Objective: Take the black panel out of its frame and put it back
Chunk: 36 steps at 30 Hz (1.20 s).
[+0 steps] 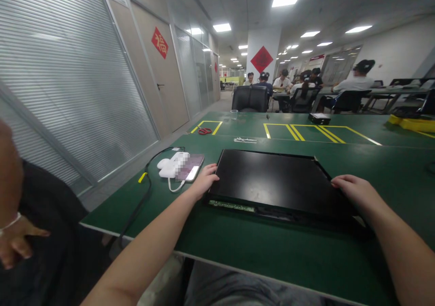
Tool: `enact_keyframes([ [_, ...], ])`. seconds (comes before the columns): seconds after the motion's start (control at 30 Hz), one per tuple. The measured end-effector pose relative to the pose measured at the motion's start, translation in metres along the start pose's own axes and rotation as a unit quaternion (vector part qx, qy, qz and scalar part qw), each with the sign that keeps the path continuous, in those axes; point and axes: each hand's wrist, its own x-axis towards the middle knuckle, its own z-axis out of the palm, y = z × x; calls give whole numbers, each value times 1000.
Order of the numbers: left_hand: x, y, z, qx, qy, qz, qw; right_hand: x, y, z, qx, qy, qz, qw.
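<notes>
A black display panel (272, 177) lies face up on the green table, inside a dark frame. Along its near edge a strip of green circuit board (231, 206) shows. My left hand (205, 179) is closed on the panel's left edge, fingers at the rim. On the opposite side my right hand (351, 188) pinches the right edge, thumb and fingers together. The undersides of both grips are hidden. Left of the panel lie a phone (195, 168) and a white device with a short cable (169, 165), close to my left hand.
Red-handled scissors (205, 131) and small white pieces (245, 140) lie beyond the panel. A black cable (148, 179) runs over the table's left edge. A black box (319, 118) stands farther back. At left is another person's hand (16, 240); several people sit beyond.
</notes>
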Motion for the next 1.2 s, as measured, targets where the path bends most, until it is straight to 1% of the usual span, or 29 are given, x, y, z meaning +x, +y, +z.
enact_keyframes([
  [0.1, -1, 0, 1, 25, -4, 4, 1000, 0, -1, 2, -46, -17, 16, 999],
  [0.27, 0, -3, 2, 62, -20, 24, 998, -3, -3, 4, -78, -17, -8, 997],
  [0.43, 1, -9, 3, 68, -25, 46, 996, -4, -1, 4, -111, -25, -35, 993],
  [0.6, 2, -11, 1, 88, -23, 55, 994, -3, -1, 5, -130, -23, -42, 990],
  [0.77, 1, -6, -1, 133, -38, 55, 989, 0, -2, 4, -159, -22, -49, 986],
  [1.0, -2, -6, 1, 156, -30, 66, 985, 2, -1, 3, -178, -35, -52, 982],
  [1.2, -2, -6, 2, 189, -40, 77, 978, 4, 2, 4, -179, -37, -55, 982],
])
